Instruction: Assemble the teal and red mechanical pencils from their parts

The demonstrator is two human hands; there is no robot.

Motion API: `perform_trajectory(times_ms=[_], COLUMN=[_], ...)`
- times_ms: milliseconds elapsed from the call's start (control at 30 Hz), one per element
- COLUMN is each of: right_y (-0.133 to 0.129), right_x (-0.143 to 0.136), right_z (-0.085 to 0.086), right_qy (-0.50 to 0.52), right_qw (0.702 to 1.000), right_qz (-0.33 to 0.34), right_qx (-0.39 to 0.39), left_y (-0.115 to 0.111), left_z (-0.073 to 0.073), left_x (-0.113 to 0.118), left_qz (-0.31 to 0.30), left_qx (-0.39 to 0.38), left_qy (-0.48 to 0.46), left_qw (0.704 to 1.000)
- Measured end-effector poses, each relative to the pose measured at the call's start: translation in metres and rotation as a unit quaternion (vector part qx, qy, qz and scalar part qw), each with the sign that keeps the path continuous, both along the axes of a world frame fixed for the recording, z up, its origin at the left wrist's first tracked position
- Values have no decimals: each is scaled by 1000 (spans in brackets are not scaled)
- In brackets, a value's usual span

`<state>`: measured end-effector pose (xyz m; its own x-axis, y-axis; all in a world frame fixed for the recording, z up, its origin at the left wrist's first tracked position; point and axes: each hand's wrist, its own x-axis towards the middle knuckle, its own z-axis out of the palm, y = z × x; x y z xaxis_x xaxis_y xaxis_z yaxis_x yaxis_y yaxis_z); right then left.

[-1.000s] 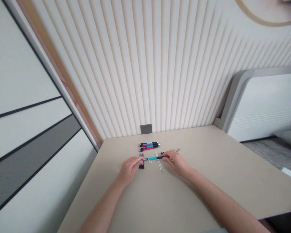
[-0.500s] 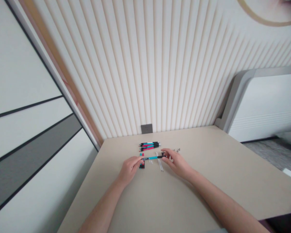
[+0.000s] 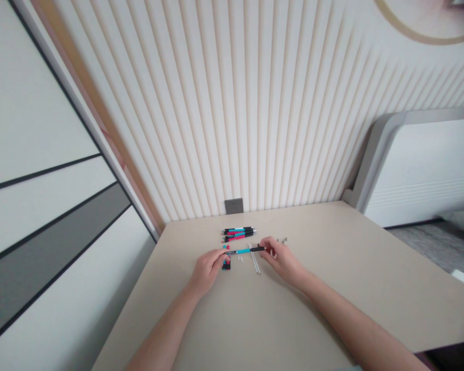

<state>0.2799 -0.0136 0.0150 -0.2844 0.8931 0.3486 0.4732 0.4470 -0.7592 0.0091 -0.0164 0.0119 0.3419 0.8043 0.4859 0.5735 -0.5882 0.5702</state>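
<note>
A pen (image 3: pixel 243 251) with a light blue middle and black ends lies level between my hands, just above the tabletop. My left hand (image 3: pixel 208 269) is closed, pinching its left end. At its black right end, my right hand (image 3: pixel 280 258) has thumb and fingers curled in; whether they grip the pen or a small part is hard to make out. Below the pen lie two thin white refills (image 3: pixel 257 265) and a few tiny white pieces (image 3: pixel 240 258). Small black, red and blue parts (image 3: pixel 226 265) sit by my left fingertips, partly hidden.
Several black, blue and red pens (image 3: pixel 238 234) lie in a bunch farther back on the beige table (image 3: pixel 247 319). Small metallic pieces (image 3: pixel 284 240) are beyond my right hand. A dark wall socket (image 3: pixel 234 206) is at the table's back edge, with a white cabinet (image 3: pixel 62 288) on the left.
My right hand's fingers have drawn closer together at the pen's black end. The pen and my left hand have barely moved.
</note>
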Motion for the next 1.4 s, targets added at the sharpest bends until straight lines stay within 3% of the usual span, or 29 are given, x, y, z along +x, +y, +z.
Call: perform_trajectory(times_ms=[167, 333, 467, 633, 800, 1100, 1400], right_y=[-2, -3, -2, 0, 0, 0, -6], right_x=[-2, -3, -4, -4, -3, 0, -14], right_z=[2, 3, 0, -3, -3, 5, -1], right_qy=[25, 44, 38, 67, 65, 101, 91], right_qw=[999, 999, 999, 998, 996, 995, 995], right_qz=[25, -3, 15, -21, 14, -20, 7], right_qx=[-21, 6, -36, -2, -53, 17, 28], left_y=[0, -1, -2, -2, -3, -4, -4], left_z=[1, 3, 4, 4, 5, 9, 6], left_x=[1, 2, 3, 3, 3, 7, 10], left_qz=[9, 9, 11, 13, 22, 56, 22], left_qx=[-5, -7, -5, -5, -7, -38, 13], left_qy=[-3, -12, -14, -9, -9, 5, 53], left_qw=[1000, 1000, 1000, 1000, 1000, 998, 998])
